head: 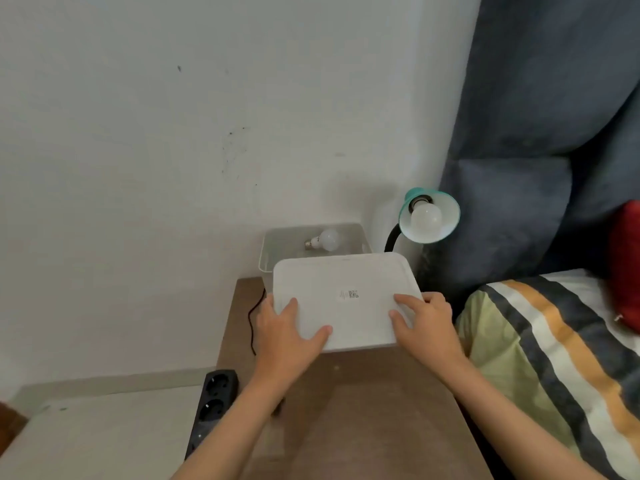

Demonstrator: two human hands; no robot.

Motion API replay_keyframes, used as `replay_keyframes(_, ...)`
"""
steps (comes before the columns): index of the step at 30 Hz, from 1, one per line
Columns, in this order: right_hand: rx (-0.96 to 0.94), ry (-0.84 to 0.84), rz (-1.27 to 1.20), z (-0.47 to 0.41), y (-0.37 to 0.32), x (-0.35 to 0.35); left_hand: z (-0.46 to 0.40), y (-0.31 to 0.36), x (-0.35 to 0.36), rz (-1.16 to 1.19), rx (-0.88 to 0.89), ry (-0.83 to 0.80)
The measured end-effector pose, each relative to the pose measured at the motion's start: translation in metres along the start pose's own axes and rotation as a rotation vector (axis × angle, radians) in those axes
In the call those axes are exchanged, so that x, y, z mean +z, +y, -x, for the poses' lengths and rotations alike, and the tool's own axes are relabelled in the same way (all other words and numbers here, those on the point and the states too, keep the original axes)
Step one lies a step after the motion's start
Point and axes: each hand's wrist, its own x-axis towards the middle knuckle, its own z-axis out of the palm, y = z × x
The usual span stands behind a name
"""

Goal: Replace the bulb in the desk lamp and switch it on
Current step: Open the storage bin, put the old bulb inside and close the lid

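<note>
Head view, mid-frame: white lid (pixel 346 299) gripped at both near corners, left hand (pixel 291 327) at lower left corner with thumb on top, right hand (pixel 424 323) at lower right corner with fingers spread over the surface. Lid tilted, near edge low over the brown table (pixel 363 410), far edge overlapping the open white bin (pixel 273 252) behind it. Both hands closed on the lid, neither free.

Spare bulb (pixel 323 240) lying on its side inside the bin, screw cap pointing to frame left, exposed now with the cover off. Teal desk lamp (pixel 429 216) just right of the bin, shade turned toward the camera, old bulb (pixel 426 218) seated in the socket, unlit.

Step in hand, by judgement: opening the storage bin to reach the replacement; actual swap not yet begun. Next move likely calls for parking the lid flat on bare table at lower centre, freeing both hands, then steadying the shade with one and unscrewing the fitted bulb with the other. Black power strip (pixel 214 403) at lower left, black cord (pixel 254 317) trailing down the table's left edge; switch location not visible.
</note>
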Motion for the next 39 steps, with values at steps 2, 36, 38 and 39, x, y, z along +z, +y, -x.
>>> replay_keyframes(2,-0.039,-0.009,0.006,-0.029,-0.022,0.0,-0.034,-0.002,-0.011,-0.017,-0.004,0.025)
replay_keyframes(36,-0.074,0.018,0.171,-0.18,-0.047,0.11,-0.187,-0.049,0.013,0.0,-0.019,-0.088)
replay_keyframes(38,-0.095,0.037,0.18,-0.18,-0.043,0.113,-0.189,-0.05,0.014,-0.006,-0.02,-0.091)
replay_keyframes(39,-0.101,0.045,0.174,-0.18,-0.042,0.115,-0.188,-0.05,0.014,-0.013,-0.015,-0.095)
